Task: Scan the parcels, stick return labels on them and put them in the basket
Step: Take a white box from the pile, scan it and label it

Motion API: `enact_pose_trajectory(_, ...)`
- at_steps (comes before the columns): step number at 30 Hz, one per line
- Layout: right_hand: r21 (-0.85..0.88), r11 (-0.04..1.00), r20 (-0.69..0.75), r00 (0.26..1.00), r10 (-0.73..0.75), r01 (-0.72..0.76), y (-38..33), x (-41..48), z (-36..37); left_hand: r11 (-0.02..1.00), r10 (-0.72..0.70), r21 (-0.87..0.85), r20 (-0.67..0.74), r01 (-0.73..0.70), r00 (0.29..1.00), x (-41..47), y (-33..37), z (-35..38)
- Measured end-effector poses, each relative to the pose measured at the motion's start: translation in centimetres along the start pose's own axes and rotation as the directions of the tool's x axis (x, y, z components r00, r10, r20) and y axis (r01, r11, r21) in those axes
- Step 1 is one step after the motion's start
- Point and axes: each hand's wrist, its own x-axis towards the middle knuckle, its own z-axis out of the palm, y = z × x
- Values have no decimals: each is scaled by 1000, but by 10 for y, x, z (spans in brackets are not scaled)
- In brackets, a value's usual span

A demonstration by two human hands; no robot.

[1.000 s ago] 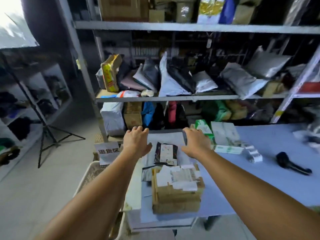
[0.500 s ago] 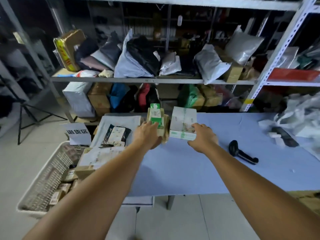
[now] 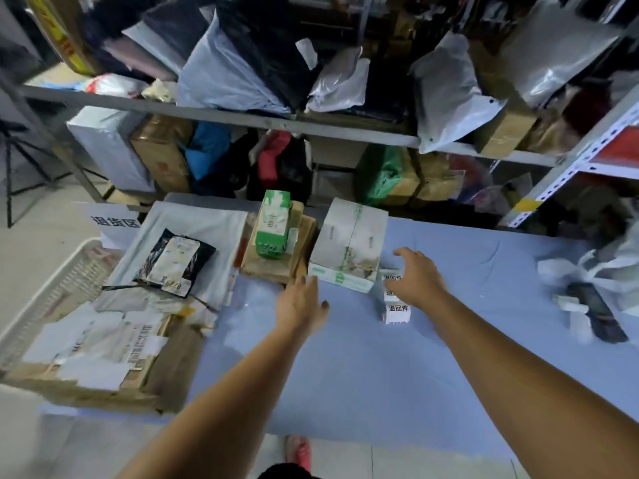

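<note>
1. Work surface. The table (image 3: 363,382) carries a blue cover. The stretch from the middle to the near edge lies open under both forearms.

2. Parcels.
- A white box (image 3: 349,250) with green tape stands near the far edge, about midway along it.
- Just to its left, a green carton (image 3: 273,223) stands upright on a flat brown parcel (image 3: 273,267). A narrow gap separates the parcel from the box.
- Along the left edge, a black-and-white pouch (image 3: 176,261) lies on a grey bag (image 3: 197,223).
- At the near left corner sits a cardboard box (image 3: 103,361) covered with paper labels, overhanging the edge.

3. Labels. A strip of return labels (image 3: 397,309) lies at the white box's near right corner, running toward the near edge.

4. Basket. The white basket (image 3: 52,288) stands off the left edge, below tabletop level.

5. Hands.
- Left hand (image 3: 301,305): fingers straight and close together, tips at the white box's near left corner. Contact cannot be confirmed.
- Right hand (image 3: 415,281): fingers apart and lightly curved, above the strip, thumb beside the box's right face. It grips nothing.

6. Right end. Crumpled white paper (image 3: 567,271) and a dark, blurred object (image 3: 594,312) lie well apart from the hands.
</note>
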Motion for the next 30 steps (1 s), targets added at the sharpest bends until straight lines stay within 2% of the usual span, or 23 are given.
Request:
enact_pose_trajectory(3, 25, 1000, 41, 999, -6, 5, 16, 40, 2, 990, -115, -82, 34, 118, 993, 17, 12, 22)
enact_pose_trajectory(6, -2, 1000, 100, 995, -26, 26, 31, 84, 6, 937, -251, -225, 97, 267, 963, 36, 28, 45)
enact_pose_trajectory(8, -67, 997, 164, 986, -34, 46, 39, 121, 7, 857, -341, -366, 121, 362, 932, 52, 42, 60)
enact_pose_trajectory(11, -103, 992, 226, 973, -52, 78, 47, 181, 7, 654, -491, -613, 102, 443, 865, 75, 64, 76)
enact_pose_trajectory(16, 0, 988, 312, 938, -148, 156, 45, 273, 10, 356, -681, -813, 112, 461, 724, 109, 99, 84)
enact_pose_trajectory(21, 98, 977, 430, 878, -212, 188, 34, 314, 17, 228, -772, -852, 137, 471, 621, 130, 111, 87)
enact_pose_trajectory(24, 95, 968, 418, 873, -250, 232, 37, 315, 24, 131, -766, -902, 171, 411, 619, 131, 108, 93)
enact_pose_trajectory(30, 145, 961, 315, 910, -270, 235, 53, 286, 18, 71, -731, -952, 153, 297, 665, 118, 97, 96)
